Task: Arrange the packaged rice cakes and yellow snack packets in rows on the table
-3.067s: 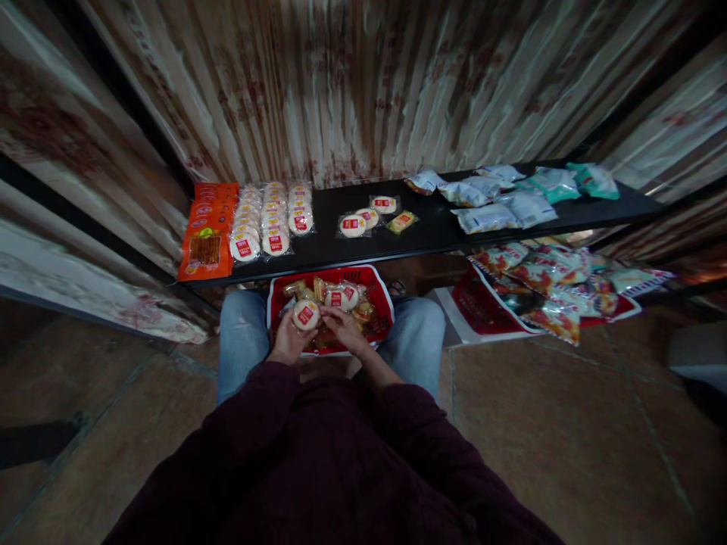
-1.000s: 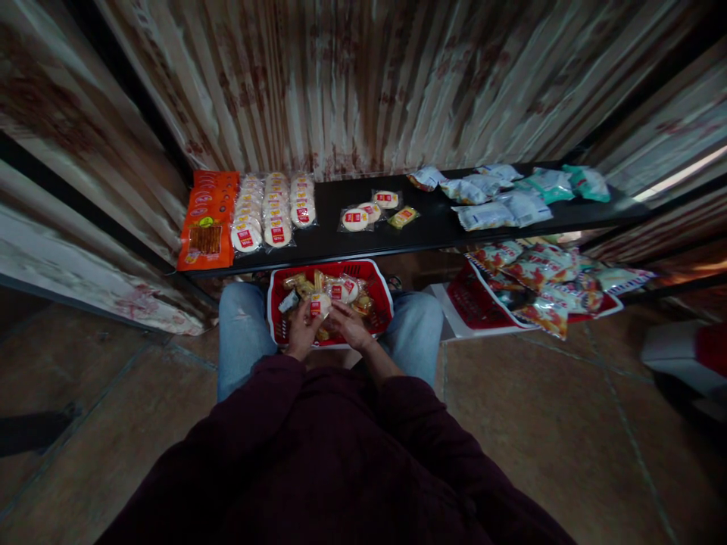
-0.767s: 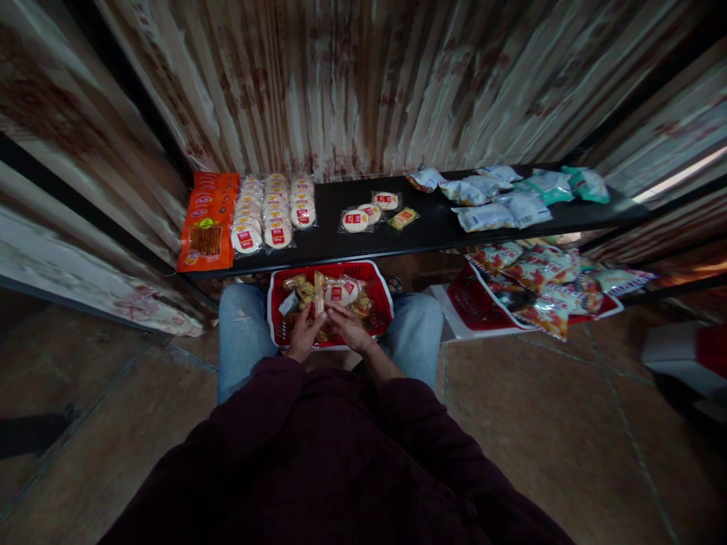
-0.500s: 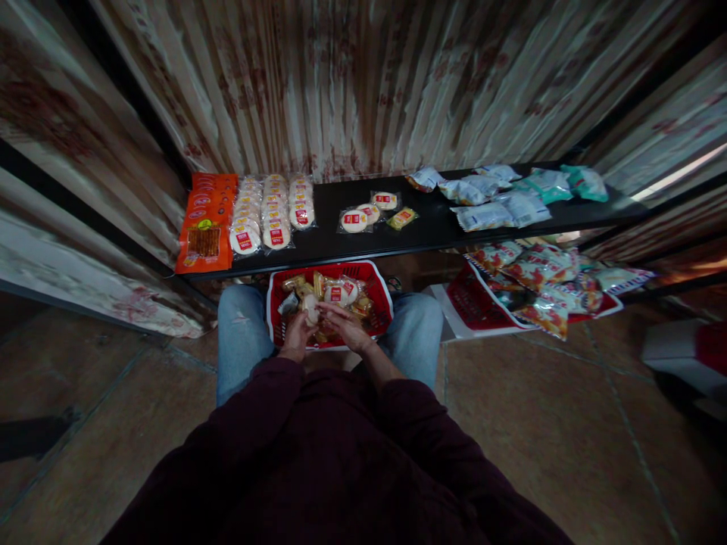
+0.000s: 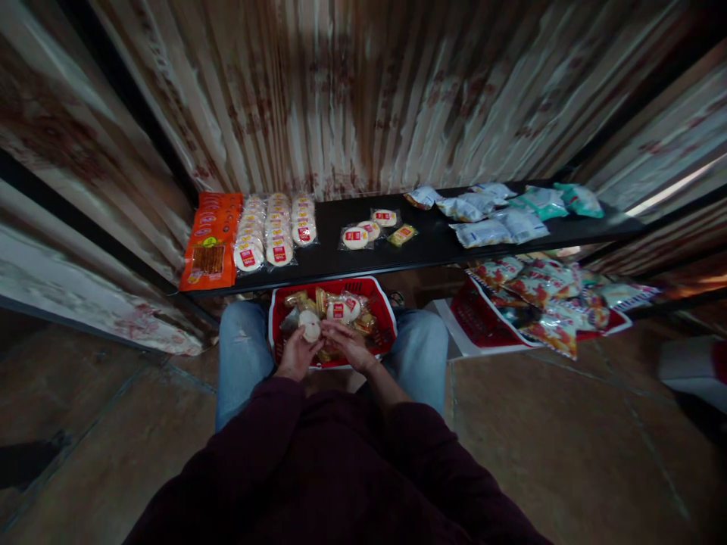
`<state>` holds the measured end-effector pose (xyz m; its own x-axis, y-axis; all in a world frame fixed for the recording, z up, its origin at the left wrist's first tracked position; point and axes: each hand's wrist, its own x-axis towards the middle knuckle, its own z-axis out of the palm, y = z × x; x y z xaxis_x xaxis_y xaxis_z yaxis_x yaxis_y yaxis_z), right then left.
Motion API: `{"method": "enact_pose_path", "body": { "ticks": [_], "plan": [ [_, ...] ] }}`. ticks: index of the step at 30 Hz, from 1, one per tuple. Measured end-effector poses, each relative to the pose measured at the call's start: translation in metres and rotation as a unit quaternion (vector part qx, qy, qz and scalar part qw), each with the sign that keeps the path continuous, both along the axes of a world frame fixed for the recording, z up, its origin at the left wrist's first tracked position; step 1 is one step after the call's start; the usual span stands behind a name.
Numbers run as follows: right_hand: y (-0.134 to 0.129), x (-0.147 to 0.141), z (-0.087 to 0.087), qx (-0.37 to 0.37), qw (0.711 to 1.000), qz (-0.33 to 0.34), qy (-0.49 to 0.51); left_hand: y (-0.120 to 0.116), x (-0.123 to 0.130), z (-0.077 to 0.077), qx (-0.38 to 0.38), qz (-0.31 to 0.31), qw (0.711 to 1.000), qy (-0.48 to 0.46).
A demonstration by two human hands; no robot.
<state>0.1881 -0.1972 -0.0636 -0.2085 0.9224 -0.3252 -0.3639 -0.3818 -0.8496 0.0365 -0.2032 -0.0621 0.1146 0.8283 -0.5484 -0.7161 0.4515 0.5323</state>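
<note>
My left hand (image 5: 295,357) is closed on a round white rice cracker (image 5: 310,325) in clear wrap, held above the red basket (image 5: 388,318) between my knees. Close by on the right, my right hand (image 5: 351,347) has its fingers stretched out towards the cracker. Whether the fingertips touch its wrapper I cannot tell. Beneath and behind my hands, the basket holds more wrapped rice crackers (image 5: 343,309) with red labels and several yellowish packets (image 5: 364,324).
A black shelf (image 5: 326,261) carries an orange snack bag (image 5: 210,241), rows of rice crackers (image 5: 279,227), a few loose crackers (image 5: 356,237), a small yellow packet (image 5: 402,235) and blue-white bags (image 5: 482,232). At lower right, another red basket (image 5: 482,329) overflows with chip bags (image 5: 542,284).
The cracker in my left hand now shows more of its round face. My right hand stays beside it. The whole view has shifted, so the shelf and basket sit lower in the picture.
</note>
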Motion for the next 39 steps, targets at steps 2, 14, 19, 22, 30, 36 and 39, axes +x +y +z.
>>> {"method": "enact_pose_path", "body": {
  "ticks": [2, 14, 19, 22, 30, 36, 39],
  "plan": [
    [-0.001, 0.0, 0.0, 0.009, 1.0, 0.023, -0.015, -0.001, 0.004, -0.003, 0.033, -0.018, 0.999, 0.037],
    [-0.002, -0.002, 0.015, 0.079, 0.996, 0.042, -0.024, 0.001, 0.01, -0.02, 0.119, -0.037, 0.965, 0.229],
    [0.002, 0.0, 0.007, 0.077, 0.995, 0.008, -0.057, 0.007, 0.012, -0.023, 0.13, 0.0, 0.934, 0.332],
    [0.004, 0.002, 0.004, 0.074, 0.994, -0.021, -0.072, 0.009, 0.012, -0.02, 0.129, 0.011, 0.932, 0.339],
    [0.006, 0.006, 0.006, 0.048, 0.991, -0.073, -0.1, 0.01, 0.01, -0.019, 0.118, 0.035, 0.917, 0.378],
    [0.014, 0.005, 0.015, 0.074, 0.991, -0.048, -0.102, 0.013, 0.009, -0.013, 0.133, 0.052, 0.914, 0.379],
    [0.023, 0.003, 0.02, 0.098, 0.987, -0.048, -0.118, 0.018, 0.01, -0.002, 0.139, 0.081, 0.909, 0.384]
  ]
}}
